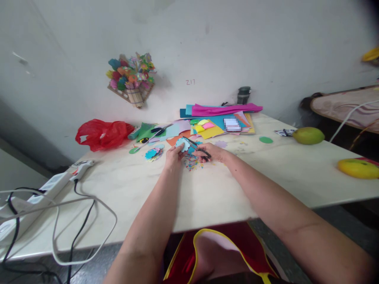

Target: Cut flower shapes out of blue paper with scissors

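Between the fingers of my left hand (174, 154) is a light blue paper flower (182, 144) with a scalloped edge. My right hand (213, 152) grips a pair of black-handled scissors (204, 153), whose blades reach to the flower's right edge. Small colourful paper scraps (193, 163) lie on the table beneath both hands. Left of my left hand rests a small pile of scalloped paper flowers (154, 153), blue on top. A pale purple paper flower (220, 144) lies just beyond my right hand.
Coloured paper sheets (217, 132) with a phone (232, 124) lie at the back. A red plastic bag (103, 134) sits at the left. Cables run from a power strip (50, 189). Mangoes (308, 135) lie at the right. A dark cup (243, 95) stands by the wall.
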Motion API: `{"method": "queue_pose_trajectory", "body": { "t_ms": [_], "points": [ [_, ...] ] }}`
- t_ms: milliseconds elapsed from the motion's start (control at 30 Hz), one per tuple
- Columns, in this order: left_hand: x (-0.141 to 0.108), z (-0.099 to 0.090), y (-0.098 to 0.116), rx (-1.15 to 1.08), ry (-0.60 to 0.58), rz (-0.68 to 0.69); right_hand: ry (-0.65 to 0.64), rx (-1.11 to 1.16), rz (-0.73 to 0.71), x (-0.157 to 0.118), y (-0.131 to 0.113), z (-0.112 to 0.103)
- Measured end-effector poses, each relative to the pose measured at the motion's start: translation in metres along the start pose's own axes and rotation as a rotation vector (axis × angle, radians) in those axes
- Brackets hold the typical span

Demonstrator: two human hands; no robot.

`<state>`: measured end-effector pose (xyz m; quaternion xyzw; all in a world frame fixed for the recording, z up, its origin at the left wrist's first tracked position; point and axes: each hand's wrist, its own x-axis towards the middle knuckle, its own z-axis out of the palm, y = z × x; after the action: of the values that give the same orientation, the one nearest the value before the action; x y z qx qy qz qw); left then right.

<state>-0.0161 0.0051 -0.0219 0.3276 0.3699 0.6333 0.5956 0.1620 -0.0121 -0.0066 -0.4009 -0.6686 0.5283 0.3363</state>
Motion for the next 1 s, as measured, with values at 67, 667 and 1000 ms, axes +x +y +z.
{"method": "queue_pose_trajectory", "body": {
  "t_ms": [67,667,1000],
  "points": [
    [-0.0001,-0.0001,0.0003,-0.007,0.0,-0.005,0.0,0.003,-0.001,-0.0005,-0.001,0.0004],
    [-0.0011,0.0012,0.0023,-0.017,0.019,-0.025,0.029,-0.027,0.082,0.0008,-0.002,0.002],
    [-0.0025,0.0017,0.0037,-0.009,0.023,-0.024,0.027,-0.009,0.078,-0.0016,-0.0052,0.003]
  ]
}}
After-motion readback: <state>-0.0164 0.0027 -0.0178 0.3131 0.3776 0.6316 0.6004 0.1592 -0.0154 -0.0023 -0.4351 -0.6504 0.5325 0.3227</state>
